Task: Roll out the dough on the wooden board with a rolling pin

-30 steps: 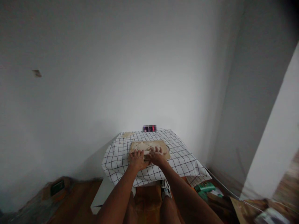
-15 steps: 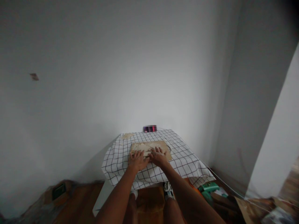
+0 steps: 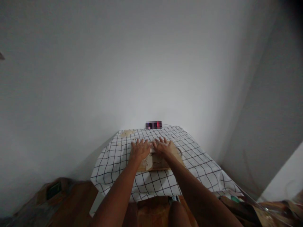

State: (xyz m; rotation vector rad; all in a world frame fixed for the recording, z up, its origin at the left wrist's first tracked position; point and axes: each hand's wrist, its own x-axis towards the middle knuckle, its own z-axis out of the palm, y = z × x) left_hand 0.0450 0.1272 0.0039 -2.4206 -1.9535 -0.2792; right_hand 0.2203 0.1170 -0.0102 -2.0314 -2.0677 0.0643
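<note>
My left hand [image 3: 140,150] lies palm down over the far left part of a wooden board [image 3: 161,163], fingers stretched out and spread. Beside it, a small gap away, my right hand [image 3: 162,147] is also flat with fingers apart. A pale, dough-like piece [image 3: 152,149] shows between the hands; most of it is hidden under them. Whitish, floury smears cover the near part of the board. Both arms reach straight forward from the bottom of the head view.
A white checked cloth [image 3: 113,164] covers the table, with a pale patch [image 3: 127,133] at its far left. A pixelated dark object [image 3: 153,125] stands at the back edge by the wall. Boxes and clutter lie on the floor either side.
Both hands have slid forward, from the board's near part to its far part, baring the near part. The view has shifted and tilted slightly.
</note>
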